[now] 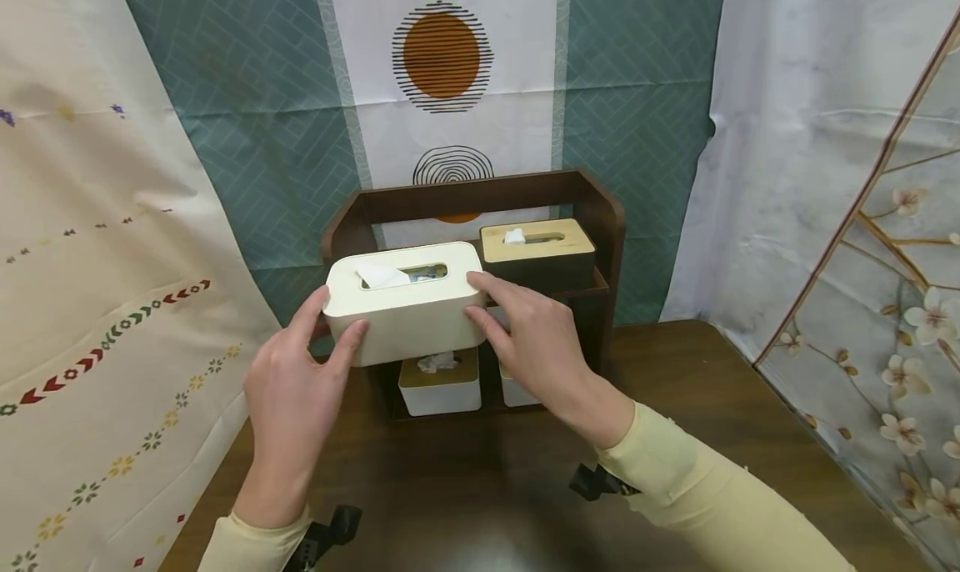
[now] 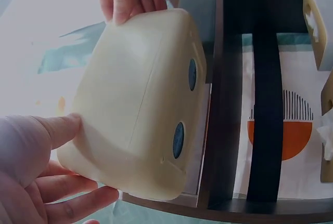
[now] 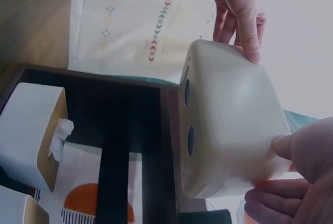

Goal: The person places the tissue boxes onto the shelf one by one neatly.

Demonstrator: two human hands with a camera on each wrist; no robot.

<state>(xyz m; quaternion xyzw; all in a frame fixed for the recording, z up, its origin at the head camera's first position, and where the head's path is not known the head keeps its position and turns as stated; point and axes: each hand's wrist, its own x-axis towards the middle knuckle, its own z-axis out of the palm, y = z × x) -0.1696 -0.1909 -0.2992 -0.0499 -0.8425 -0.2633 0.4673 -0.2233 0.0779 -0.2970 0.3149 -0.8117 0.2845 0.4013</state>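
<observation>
Both hands hold a cream tissue box (image 1: 408,318) in front of the upper left part of a dark brown shelf (image 1: 472,193). In the head view, the left hand (image 1: 296,388) grips its left end, thumb on the front face. The right hand (image 1: 540,338) grips the right end between thumb and fingers. A white tissue (image 1: 381,277) pokes from the oval slot on top. Dark round pads (image 2: 178,140) show on the underside in the left wrist view. The box's body (image 3: 237,115) appears from below in the right wrist view, with both hands at its ends.
A black tissue box (image 1: 540,268) with a wooden lid stands on the upper shelf, right side. Below are a white, wood-topped tissue box (image 1: 442,388) and another white box (image 1: 517,391), partly hidden by the right hand. The shelf stands on a brown table (image 1: 675,388) before hanging cloths.
</observation>
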